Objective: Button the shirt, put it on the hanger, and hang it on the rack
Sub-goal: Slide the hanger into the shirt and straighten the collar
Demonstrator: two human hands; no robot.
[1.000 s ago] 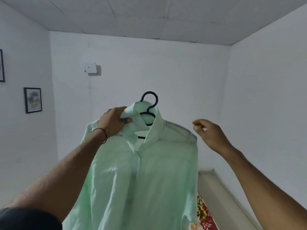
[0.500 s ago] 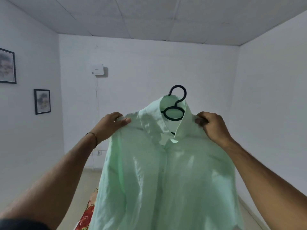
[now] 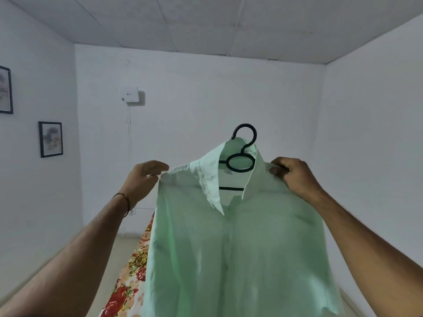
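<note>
A person holds a mint-green button-up shirt [image 3: 240, 248] up in mid-air at chest height, facing the camera, in a white-walled room. The shirt sits on a black plastic hanger [image 3: 243, 161], whose hook stands upright above the raised collar and whose crossbar shows through the open neck. Below the collar the front appears closed down the placket; individual buttons are too faint to make out.

The left hand [image 3: 144, 179], a thin dark band [image 3: 125, 201] round its wrist, pinches the outer tip of one shirt shoulder between thumb and fingers. The right hand [image 3: 295, 177] grips the other shoulder just beside the collar, fingers curled tight into the cloth. Both arms reach forward, and the shirt hangs straight down between them, its hem running out of the bottom of the view.

Beneath and behind the shirt lies a cloth with a red floral print [image 3: 135, 268], partly hidden by the garment. Two dark-framed pictures [image 3: 50, 139] hang on the left wall, and a small white box [image 3: 130, 94] with a cable trailing down is fixed to the far wall.
</note>
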